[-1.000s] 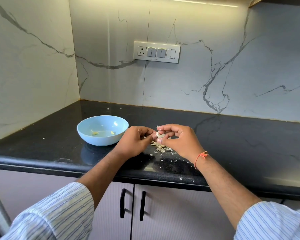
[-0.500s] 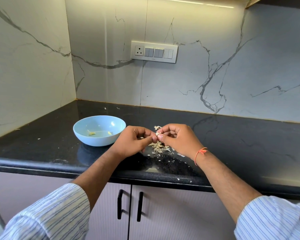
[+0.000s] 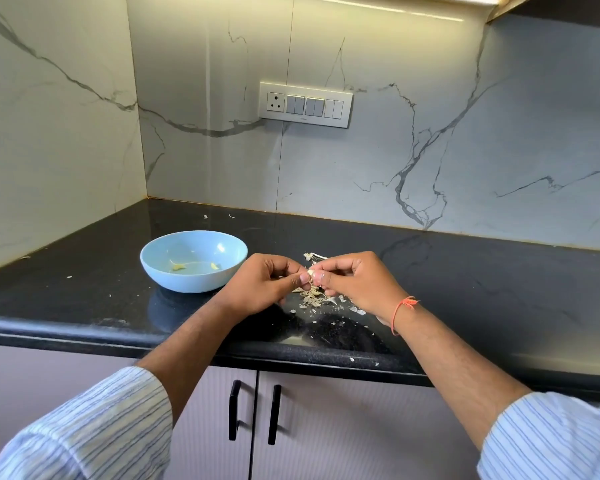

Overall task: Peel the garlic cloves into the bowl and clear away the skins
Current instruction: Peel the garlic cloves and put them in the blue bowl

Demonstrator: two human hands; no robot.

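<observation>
A light blue bowl [image 3: 193, 259] stands on the black counter [image 3: 465, 289], left of my hands, with two peeled pale yellow cloves inside. My left hand [image 3: 262, 285] and my right hand [image 3: 355, 282] meet above the counter, fingertips together, pinching a small garlic clove [image 3: 310, 273] between them. Only a white sliver of the clove shows. A heap of dry papery skins [image 3: 314, 296] lies on the counter right under my fingers. A dried garlic stem piece [image 3: 311, 256] sits just behind my right hand.
Small skin flakes are scattered along the counter's front edge [image 3: 352, 359] and near the back corner [image 3: 205, 216]. Marble walls close the counter at left and back, with a switch panel [image 3: 305, 105]. Cabinet doors with black handles [image 3: 253, 414] lie below.
Both hands stay together on the clove, fingers shifting slightly. The head camera has drifted a little, so the scene sits slightly left.
</observation>
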